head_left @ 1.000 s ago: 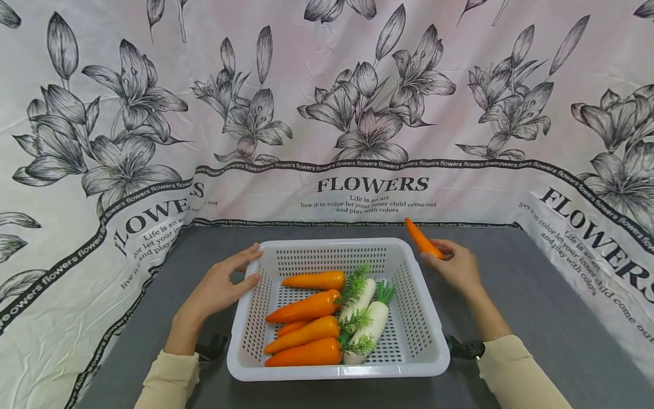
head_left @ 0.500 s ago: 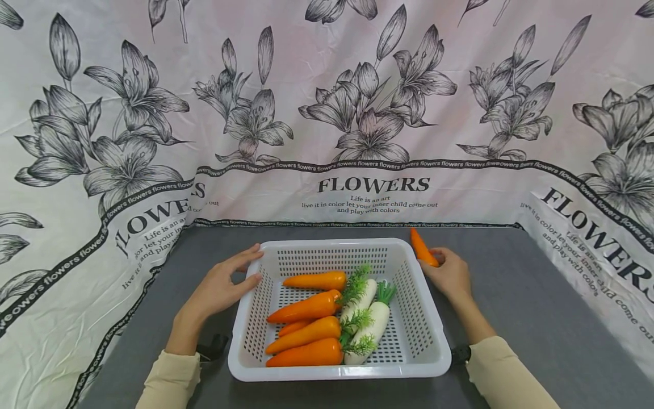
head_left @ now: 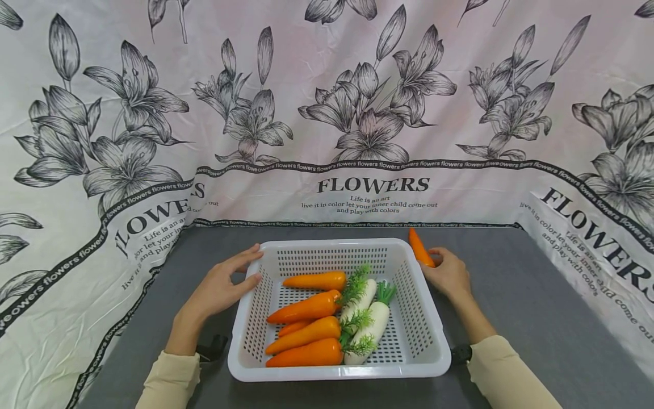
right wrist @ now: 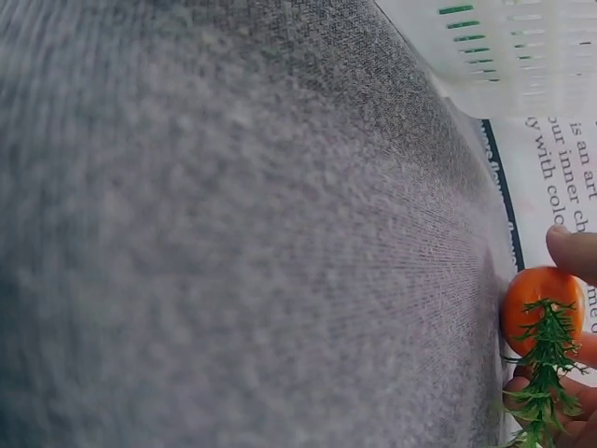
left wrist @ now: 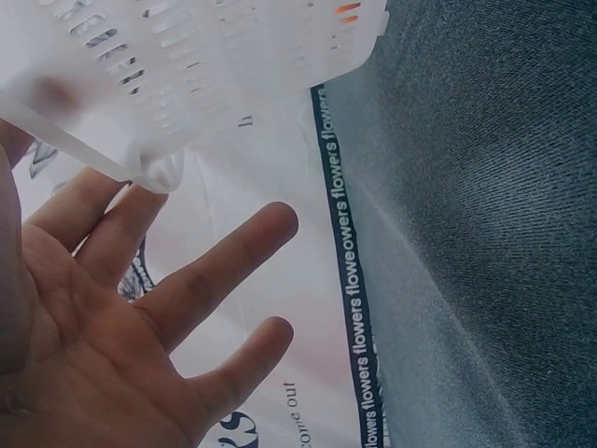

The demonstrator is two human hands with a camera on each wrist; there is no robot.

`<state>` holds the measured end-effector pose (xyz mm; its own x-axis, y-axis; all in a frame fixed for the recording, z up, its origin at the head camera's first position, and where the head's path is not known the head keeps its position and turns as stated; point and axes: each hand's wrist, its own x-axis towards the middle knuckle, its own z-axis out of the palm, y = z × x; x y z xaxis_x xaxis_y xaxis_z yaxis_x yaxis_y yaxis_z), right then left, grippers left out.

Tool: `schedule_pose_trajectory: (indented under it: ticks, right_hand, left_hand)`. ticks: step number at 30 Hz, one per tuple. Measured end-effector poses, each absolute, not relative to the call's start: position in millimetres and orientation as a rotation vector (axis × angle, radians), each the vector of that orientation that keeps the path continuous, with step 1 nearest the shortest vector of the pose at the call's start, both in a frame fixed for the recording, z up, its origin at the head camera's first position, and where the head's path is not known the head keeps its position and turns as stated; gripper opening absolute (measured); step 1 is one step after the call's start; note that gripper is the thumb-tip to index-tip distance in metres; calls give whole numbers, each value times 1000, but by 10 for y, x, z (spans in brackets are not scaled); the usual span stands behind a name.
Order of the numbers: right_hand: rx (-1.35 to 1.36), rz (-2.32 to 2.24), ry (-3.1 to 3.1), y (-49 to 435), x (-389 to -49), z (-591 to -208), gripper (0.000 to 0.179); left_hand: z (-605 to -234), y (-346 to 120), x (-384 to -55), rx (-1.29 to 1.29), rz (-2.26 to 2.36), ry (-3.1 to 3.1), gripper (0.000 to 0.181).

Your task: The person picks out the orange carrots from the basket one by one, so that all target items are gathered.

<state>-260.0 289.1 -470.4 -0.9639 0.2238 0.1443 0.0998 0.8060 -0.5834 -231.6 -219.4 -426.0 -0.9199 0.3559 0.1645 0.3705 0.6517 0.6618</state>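
Observation:
A white perforated plastic basket (head_left: 339,372) stands on the table. My left hand (head_left: 217,287) rests on its left rim with spread, fairly straight fingers; in the left wrist view, two fingers (left wrist: 229,271) extend free of the rim. My right hand (head_left: 449,274) holds an orange carrot (head_left: 420,247) by its thick end, just outside the basket's back right corner. The right wrist view shows the carrot's round top (right wrist: 536,303) with green leaves beside the thumb. Whether the carrot touches the table cannot be told.
Inside the basket lie several carrots (head_left: 306,307) on the left and two white radishes (head_left: 373,329) with green tops on the right. Dark grey cloth (head_left: 536,318) covers the table. A white curtain (head_left: 368,193) printed with flowers hangs behind and along both sides.
My right hand has moved slightly left and down with the carrot, closer to the basket's right rim; over the last half second it barely shifts. My left hand and the basket stay put.

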Motion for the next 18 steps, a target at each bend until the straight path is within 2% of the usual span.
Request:
schedule_pose_trajectory:
  ticks: [11,18]
  right_hand:
    - [-219,926,-2819,2887,-2578,-4645,65]
    - [-157,921,-2757,2910,-2543,-4426,71]
  left_hand:
    - [-4264,-2196,-2309,-627,-1160,-2827,57]
    - [-4273,-2195,-2316,-639,-1134,-2814,57]
